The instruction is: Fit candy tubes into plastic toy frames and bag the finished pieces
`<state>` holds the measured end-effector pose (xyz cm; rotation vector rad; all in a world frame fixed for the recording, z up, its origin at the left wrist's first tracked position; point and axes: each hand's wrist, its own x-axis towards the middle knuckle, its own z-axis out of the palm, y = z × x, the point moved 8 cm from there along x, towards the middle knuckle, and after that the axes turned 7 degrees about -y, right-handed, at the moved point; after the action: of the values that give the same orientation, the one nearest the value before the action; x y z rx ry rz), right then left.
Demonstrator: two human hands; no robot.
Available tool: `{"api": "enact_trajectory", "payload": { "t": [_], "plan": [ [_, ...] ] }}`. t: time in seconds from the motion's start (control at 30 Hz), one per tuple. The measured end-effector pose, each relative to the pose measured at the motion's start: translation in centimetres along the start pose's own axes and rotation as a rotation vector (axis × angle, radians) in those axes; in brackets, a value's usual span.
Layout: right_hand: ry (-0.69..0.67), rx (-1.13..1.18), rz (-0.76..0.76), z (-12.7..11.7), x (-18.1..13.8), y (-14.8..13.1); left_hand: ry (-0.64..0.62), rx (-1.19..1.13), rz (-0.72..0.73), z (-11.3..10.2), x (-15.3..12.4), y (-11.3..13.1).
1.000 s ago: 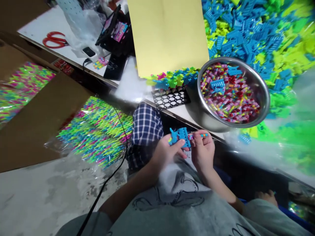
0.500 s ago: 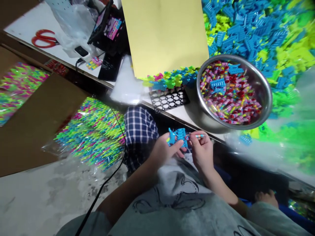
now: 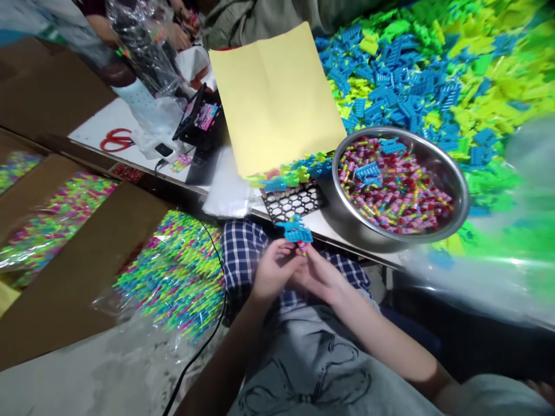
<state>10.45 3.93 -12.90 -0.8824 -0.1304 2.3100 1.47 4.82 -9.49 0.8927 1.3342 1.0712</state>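
Over my lap, below the table edge, my left hand (image 3: 272, 271) pinches a small blue plastic toy piece (image 3: 295, 231) held upright. My right hand (image 3: 319, 274) presses against it from the right, fingers closed on a tiny coloured candy stick (image 3: 303, 249) under the blue piece. Just beyond my hands lies a black honeycomb tray (image 3: 296, 201) with a row of blue, green and pink toy pieces (image 3: 291, 173) standing on it. A steel bowl (image 3: 451, 179) full of small wrapped candies (image 3: 390, 193) sits to the right on the table.
A yellow paper sheet (image 3: 273, 98) lies behind the tray. A large heap of blue and yellow-green plastic pieces (image 3: 433, 81) covers the table's right. Cardboard boxes (image 3: 73, 260) with bagged coloured pieces (image 3: 177, 260) stand left. Red scissors (image 3: 116, 140), a black device (image 3: 202, 115) and other people at the far edge.
My view has tilted up, showing more of the far table. My hands have drawn together and shifted left, the blue piece now raised upright between them.
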Motion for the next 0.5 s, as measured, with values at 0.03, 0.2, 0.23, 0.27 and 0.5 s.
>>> {"api": "enact_trajectory", "payload": {
  "t": [0.03, 0.2, 0.23, 0.27, 0.5],
  "plan": [
    [-0.017, 0.016, 0.006, 0.7, 0.4, 0.5, 0.046, 0.023, 0.008, 0.1, 0.1, -0.6],
    [-0.086, -0.078, -0.108, 2.0, 2.1, 0.3, 0.252, 0.038, 0.054, -1.2, 0.5, -1.8],
    [-0.076, -0.109, -0.112, 1.7, 2.3, 0.2, 0.292, 0.048, 0.084, -1.9, 0.7, -1.4],
    [-0.059, -0.145, -0.117, 1.2, 2.5, -0.1, 0.333, 0.068, 0.127, -2.7, 1.0, -0.6],
    [0.045, -0.448, -0.207, -1.6, 1.2, -1.1, 0.574, 0.268, 0.372, -7.5, 6.0, 3.6]
  ]
}}
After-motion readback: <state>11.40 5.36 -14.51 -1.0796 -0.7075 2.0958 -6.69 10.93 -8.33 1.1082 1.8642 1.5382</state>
